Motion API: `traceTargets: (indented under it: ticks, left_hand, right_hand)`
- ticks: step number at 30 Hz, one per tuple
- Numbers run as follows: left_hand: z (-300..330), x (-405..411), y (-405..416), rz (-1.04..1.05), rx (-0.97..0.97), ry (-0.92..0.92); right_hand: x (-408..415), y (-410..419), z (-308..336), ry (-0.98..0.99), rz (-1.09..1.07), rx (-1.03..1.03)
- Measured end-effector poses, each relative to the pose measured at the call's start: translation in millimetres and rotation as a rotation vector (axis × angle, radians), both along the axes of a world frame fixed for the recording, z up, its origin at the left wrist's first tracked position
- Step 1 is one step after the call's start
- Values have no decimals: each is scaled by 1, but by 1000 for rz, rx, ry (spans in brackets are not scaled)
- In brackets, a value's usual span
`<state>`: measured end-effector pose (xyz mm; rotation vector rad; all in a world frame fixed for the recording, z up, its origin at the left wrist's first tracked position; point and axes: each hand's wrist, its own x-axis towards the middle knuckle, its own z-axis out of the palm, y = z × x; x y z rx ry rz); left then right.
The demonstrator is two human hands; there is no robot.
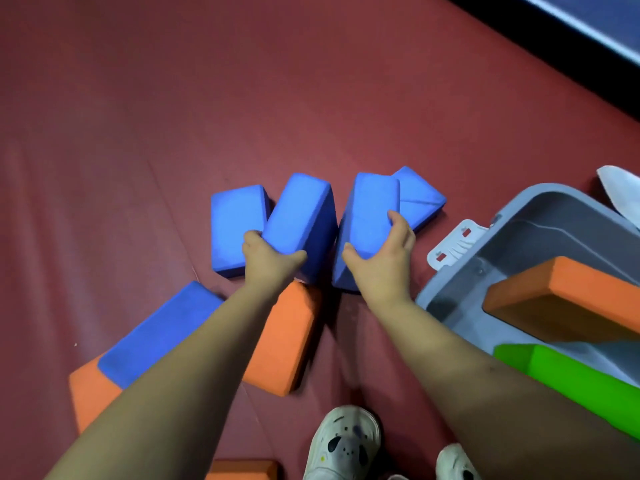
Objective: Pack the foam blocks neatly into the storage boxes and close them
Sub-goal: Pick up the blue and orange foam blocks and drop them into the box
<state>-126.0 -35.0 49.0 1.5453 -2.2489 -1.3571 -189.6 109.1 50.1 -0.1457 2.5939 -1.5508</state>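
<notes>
- Left hand gripped a blue foam block at frame centre
- Right hand gripped a second blue foam block, left of the grey storage box

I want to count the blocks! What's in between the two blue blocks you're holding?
Nothing. In the head view, only a thin gap of red floor mat separates the left hand's blue block from the right hand's blue block.

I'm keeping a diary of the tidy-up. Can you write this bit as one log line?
left hand: grips blue foam block | right hand: grips second blue block | grey storage box: open, holds orange block, green block
</notes>
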Motion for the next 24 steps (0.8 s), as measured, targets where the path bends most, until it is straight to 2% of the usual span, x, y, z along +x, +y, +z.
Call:
traceTargets:
  ticks: [3,7,12,18,24]
  left_hand:
    - [34,12,15,72,59,101]
    - [82,29,32,88,34,216]
    - [143,39,78,-33,-13,295]
    - [206,50,144,-175,-81,389]
    - [242,53,204,-265,-26,400]
  right_hand:
    - [-3,9,30,51,-31,-31]
    - [-3,32,72,135,-108,-87]
    - [19,83,108,236,-89,-78]
    - [37,155,159,248,-233,-104]
    - [53,232,199,259,-283,-110]
